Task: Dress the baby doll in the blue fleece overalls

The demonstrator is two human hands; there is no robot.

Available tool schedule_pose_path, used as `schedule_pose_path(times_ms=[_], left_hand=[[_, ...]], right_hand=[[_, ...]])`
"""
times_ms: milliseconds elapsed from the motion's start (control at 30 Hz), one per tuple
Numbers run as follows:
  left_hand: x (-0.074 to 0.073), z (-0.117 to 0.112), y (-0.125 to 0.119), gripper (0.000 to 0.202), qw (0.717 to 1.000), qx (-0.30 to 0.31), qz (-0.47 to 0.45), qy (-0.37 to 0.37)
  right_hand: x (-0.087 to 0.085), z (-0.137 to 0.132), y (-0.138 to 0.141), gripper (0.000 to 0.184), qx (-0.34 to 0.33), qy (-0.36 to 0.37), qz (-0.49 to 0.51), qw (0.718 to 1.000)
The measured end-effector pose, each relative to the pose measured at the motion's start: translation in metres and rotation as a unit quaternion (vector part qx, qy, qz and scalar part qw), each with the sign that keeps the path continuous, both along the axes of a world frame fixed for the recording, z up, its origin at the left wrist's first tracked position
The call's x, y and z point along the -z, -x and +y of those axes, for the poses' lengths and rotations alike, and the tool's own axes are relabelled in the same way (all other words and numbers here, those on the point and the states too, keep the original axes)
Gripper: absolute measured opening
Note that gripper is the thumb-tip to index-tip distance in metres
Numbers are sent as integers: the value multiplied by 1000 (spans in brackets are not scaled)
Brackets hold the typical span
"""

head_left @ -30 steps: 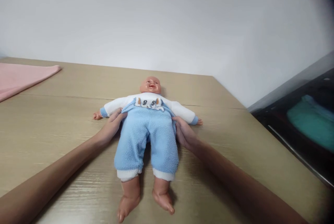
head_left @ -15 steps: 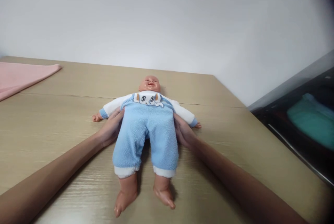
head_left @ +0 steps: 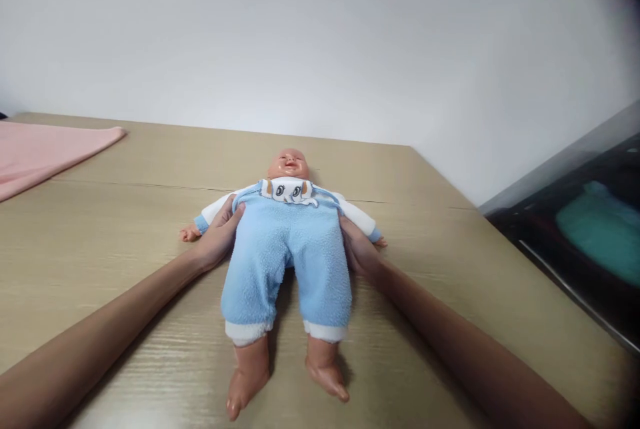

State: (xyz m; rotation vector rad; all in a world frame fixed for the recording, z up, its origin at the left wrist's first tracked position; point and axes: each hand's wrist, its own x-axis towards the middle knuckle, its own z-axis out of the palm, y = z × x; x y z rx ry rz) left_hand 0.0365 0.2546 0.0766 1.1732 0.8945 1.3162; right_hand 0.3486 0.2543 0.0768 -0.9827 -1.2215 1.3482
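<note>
A baby doll (head_left: 289, 164) lies on its back on the wooden table (head_left: 125, 229), head away from me and bare feet toward me. It wears a white top and fluffy blue trousers (head_left: 287, 256) pulled high up its chest. My left hand (head_left: 217, 236) grips the trousers' waistband at the doll's left side in view, fingers closed on the fabric. At the other side of the waistband is my right hand (head_left: 357, 249), its fingers tucked against the cloth and partly hidden.
A pink cloth (head_left: 45, 149) lies at the table's far left. A white wall runs close behind the table. To the right, beyond the table edge, a dark bin (head_left: 575, 242) holds something teal (head_left: 600, 236).
Both hands have slid the trousers' waistband farther up the doll's chest, covering more of the white top and its printed picture. The doll has shifted slightly.
</note>
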Motion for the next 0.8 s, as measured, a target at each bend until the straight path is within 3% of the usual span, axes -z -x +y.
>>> schedule_pose_path(times_ms=[167, 333, 533, 633, 733, 800], left_hand=[[3, 11, 15, 40, 999, 47, -21, -1], [-2, 13, 10, 47, 998, 26, -51, 25], [-4, 13, 2, 52, 999, -39, -24, 8], [-5, 12, 0, 51, 997, -66, -25, -6], [-7, 10, -3, 51, 995, -93, -15, -24], [-9, 8, -6, 53, 992, -112, 6, -54]], right_hand=[[3, 6, -11, 37, -16, -35, -5, 999], [-5, 3, -16, 27, -20, -61, -57, 996], [-14, 4, -7, 28, 36, -92, -137, 986], [-18, -3, 0, 32, 118, -108, -179, 971], [-40, -8, 11, 32, 198, -170, -214, 941], [-65, -3, 23, 23, 179, -236, -239, 925]])
